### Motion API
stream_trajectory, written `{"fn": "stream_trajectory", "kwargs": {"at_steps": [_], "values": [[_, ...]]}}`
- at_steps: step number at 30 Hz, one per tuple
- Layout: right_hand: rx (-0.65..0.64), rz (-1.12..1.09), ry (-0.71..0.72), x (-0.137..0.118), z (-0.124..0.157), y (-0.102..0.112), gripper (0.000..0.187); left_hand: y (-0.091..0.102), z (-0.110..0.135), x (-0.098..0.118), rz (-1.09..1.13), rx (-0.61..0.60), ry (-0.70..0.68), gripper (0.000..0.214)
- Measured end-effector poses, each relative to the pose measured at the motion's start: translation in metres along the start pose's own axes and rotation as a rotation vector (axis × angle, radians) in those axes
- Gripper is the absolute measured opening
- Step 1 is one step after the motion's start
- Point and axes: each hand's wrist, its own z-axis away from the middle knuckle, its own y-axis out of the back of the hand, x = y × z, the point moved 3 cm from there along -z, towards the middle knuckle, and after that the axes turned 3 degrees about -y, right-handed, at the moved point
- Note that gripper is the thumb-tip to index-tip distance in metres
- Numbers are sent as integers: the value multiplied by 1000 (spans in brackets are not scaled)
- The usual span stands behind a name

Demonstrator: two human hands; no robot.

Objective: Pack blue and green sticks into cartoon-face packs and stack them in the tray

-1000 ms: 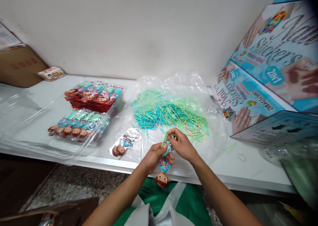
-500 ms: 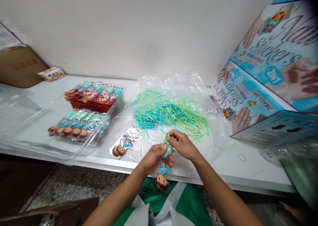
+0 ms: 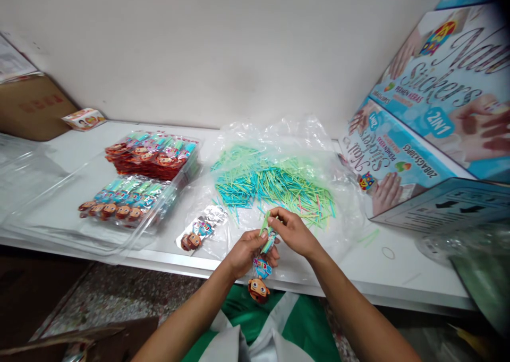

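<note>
The packet [image 3: 262, 269] hangs over the near edge of the white table [image 3: 159, 249], in front of the person's green and white clothing [image 3: 311, 325]. It is slim, with a brown-haired cartoon head at its lower end, a blue label with bright lettering above that, and a clear upper part through which pale green shows. The left hand [image 3: 245, 253] is clamped on this upper part, thumb in front and other fingers behind. At the same end the right hand [image 3: 292, 232] has thumb and forefinger pinched on a few green sticks [image 3: 265, 221] (the fingertips hide exactly how deep these sit).

To the left, a clear plastic tray [image 3: 126, 247] holds two groups of packets: a tall, red-edged stack [image 3: 145, 157] at the back and a row of filled packets [image 3: 119, 203] in front, heads toward the near left and blue and green sticks showing through. Between tray and hands, a few flat silvery packets [image 3: 198, 232] lie overlapped on the table.

Beyond the hands, a clear plastic bag [image 3: 308, 128] lies spread out, with a loose heap of sticks [image 3: 274, 184] partly under its film, mostly blue and green, a few pink. Printed Nail Stickers boxes [image 3: 450, 86] stand at the right; what they hold is hidden.
</note>
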Motion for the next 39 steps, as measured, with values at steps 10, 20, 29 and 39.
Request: {"fn": "stream_trajectory", "kwargs": {"at_steps": [10,20,29,39], "values": [[-58,-40,-12,1,-1,-1,14,0,1,-1,-14,-24,20,42],[18,206,29,-5,7,4,33,6,-1,12,-172,75,-164,34],[68,17,179,-17,13,-4,38,10,8,35,-372,155,-361,35],[101,131,338,-28,19,-4,42,16,18,45,-359,103,-309,57]]}}
